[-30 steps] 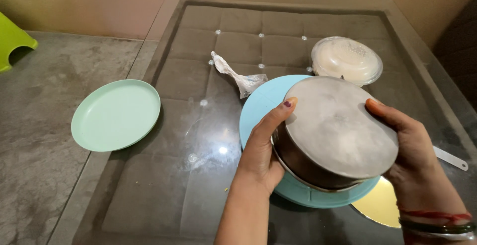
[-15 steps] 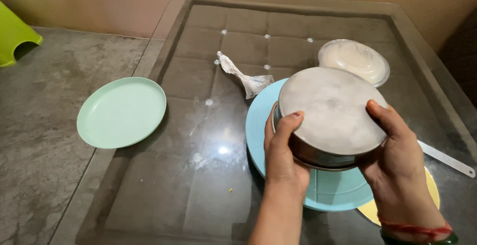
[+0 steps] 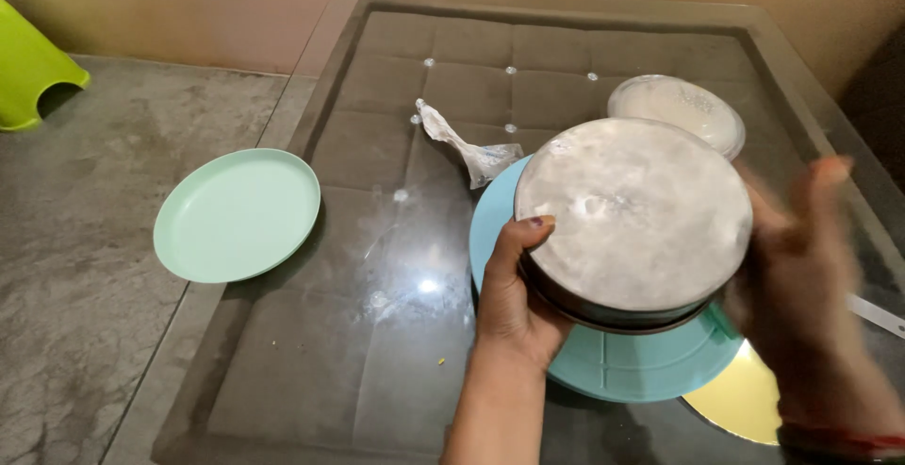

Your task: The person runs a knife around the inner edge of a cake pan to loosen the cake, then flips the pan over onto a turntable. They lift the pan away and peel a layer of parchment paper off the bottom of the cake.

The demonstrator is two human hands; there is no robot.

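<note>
A round steel container (image 3: 633, 220) with a dull lid is held above a blue plate (image 3: 650, 371) on the glass table. My left hand (image 3: 517, 290) grips its left side, thumb up on the rim. My right hand (image 3: 809, 276) is blurred just off the container's right side, fingers spread, and seems not to touch it. Part of the blue plate is hidden under the container.
A mint green plate (image 3: 238, 214) lies at the table's left edge. A crumpled plastic wrapper (image 3: 464, 148) and a lidded white plastic tub (image 3: 675, 110) sit behind the container. A round golden board (image 3: 743, 401) pokes out under the blue plate. A lime green stool (image 3: 34, 76) stands far left.
My right hand has come off the container's right side and moved away, fingers spreading. My left hand still holds the container, which has tilted slightly.
</note>
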